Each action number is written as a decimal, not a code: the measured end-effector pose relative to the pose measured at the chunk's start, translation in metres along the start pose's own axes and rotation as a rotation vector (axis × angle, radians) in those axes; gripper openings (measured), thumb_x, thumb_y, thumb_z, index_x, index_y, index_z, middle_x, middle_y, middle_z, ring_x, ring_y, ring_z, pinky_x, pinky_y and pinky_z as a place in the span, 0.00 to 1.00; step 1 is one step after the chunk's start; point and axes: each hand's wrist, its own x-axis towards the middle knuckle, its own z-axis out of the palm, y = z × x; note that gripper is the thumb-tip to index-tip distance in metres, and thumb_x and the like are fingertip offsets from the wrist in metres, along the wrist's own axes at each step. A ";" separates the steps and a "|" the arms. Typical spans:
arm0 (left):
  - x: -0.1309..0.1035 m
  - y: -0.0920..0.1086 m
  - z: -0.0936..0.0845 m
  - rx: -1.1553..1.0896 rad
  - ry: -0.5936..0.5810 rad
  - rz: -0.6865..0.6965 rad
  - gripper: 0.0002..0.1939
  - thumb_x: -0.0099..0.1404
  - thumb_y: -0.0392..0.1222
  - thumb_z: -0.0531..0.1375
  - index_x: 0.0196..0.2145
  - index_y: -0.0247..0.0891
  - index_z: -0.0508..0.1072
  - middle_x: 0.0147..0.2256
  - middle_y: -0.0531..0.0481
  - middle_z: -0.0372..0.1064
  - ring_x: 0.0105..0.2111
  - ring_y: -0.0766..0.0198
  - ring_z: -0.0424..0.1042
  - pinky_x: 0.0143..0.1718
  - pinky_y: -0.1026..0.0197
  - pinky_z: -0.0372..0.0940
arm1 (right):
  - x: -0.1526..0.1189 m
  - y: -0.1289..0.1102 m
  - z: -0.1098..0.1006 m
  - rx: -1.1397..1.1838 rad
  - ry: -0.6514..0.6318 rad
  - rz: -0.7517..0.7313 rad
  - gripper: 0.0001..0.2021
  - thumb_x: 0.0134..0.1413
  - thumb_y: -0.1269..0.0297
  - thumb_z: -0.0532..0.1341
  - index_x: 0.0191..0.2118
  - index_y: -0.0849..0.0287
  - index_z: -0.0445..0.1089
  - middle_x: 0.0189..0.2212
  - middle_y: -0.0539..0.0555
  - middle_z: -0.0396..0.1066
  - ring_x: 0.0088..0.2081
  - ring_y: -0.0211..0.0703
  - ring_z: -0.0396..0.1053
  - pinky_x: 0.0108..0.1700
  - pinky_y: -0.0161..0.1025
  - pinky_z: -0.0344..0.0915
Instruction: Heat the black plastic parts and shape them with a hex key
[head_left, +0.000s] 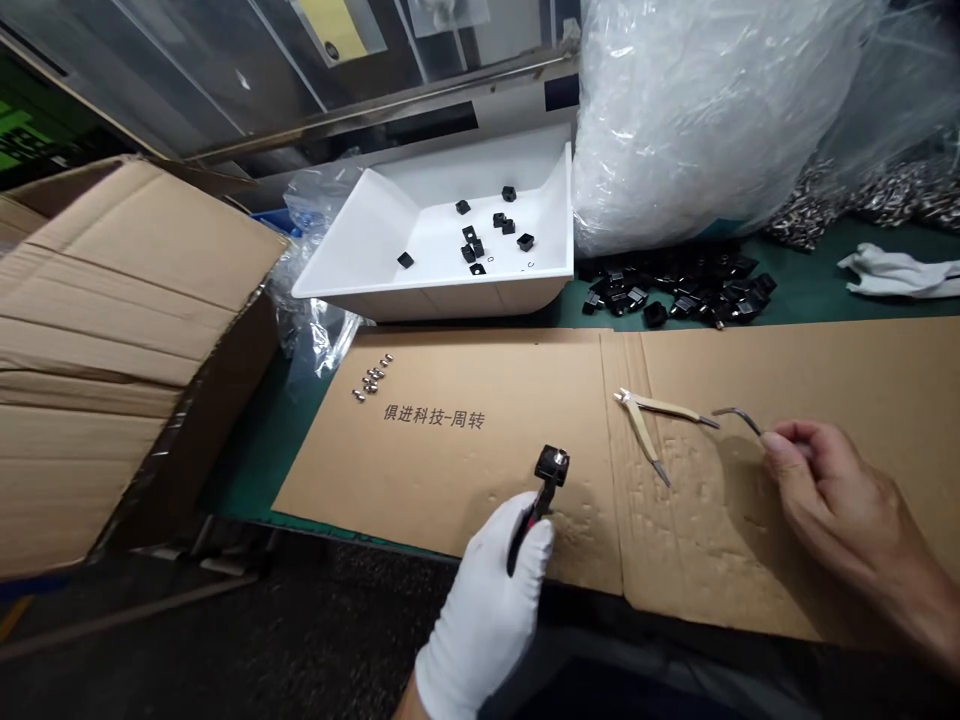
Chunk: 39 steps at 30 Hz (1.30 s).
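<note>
My left hand (495, 590), in a white glove, is wrapped round a dark tool (525, 532). At the tool's far end is a black block (553, 465) with a shiny metal piece on top. Bare and to the right, my right hand (832, 490) grips a thin metal rod (739, 416) whose tip is bent. Between the hands, cream-handled pliers (637, 420) lie spread on the cardboard sheet (450, 480). Several small metal pins (370, 380) rest at the sheet's upper left.
Behind the cardboard stands a white tray (352, 240) with several black blocks (477, 248). A pile of black parts (697, 290), a white glove (900, 272), a large plastic bag (697, 120) and metal parts (806, 205) are at the right back. A cardboard box (112, 350) stands left.
</note>
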 end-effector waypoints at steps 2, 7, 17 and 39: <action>0.003 -0.006 -0.002 0.150 0.011 0.083 0.19 0.74 0.52 0.55 0.56 0.40 0.72 0.49 0.40 0.74 0.48 0.51 0.74 0.53 0.49 0.70 | -0.011 -0.025 0.001 0.195 -0.049 -0.002 0.15 0.70 0.49 0.55 0.50 0.52 0.70 0.32 0.53 0.76 0.30 0.48 0.74 0.30 0.41 0.68; 0.016 -0.022 0.001 0.417 0.059 0.197 0.19 0.74 0.51 0.55 0.55 0.38 0.69 0.46 0.40 0.72 0.46 0.50 0.73 0.51 0.45 0.70 | -0.038 -0.087 0.020 0.555 -0.235 -0.187 0.14 0.73 0.58 0.56 0.57 0.48 0.73 0.49 0.50 0.79 0.48 0.44 0.78 0.48 0.37 0.74; 0.020 -0.022 0.002 0.494 -0.020 0.212 0.18 0.74 0.52 0.56 0.55 0.39 0.68 0.46 0.42 0.71 0.45 0.51 0.72 0.50 0.48 0.68 | -0.049 -0.100 0.045 0.648 -0.207 -0.101 0.15 0.72 0.61 0.57 0.56 0.56 0.75 0.41 0.54 0.80 0.42 0.46 0.79 0.49 0.42 0.76; 0.018 -0.011 -0.003 0.390 -0.103 0.169 0.16 0.75 0.49 0.56 0.55 0.40 0.69 0.48 0.43 0.73 0.47 0.55 0.73 0.50 0.53 0.68 | -0.048 -0.100 0.036 0.733 -0.368 -0.075 0.14 0.74 0.59 0.55 0.55 0.54 0.74 0.27 0.47 0.70 0.26 0.37 0.66 0.30 0.35 0.62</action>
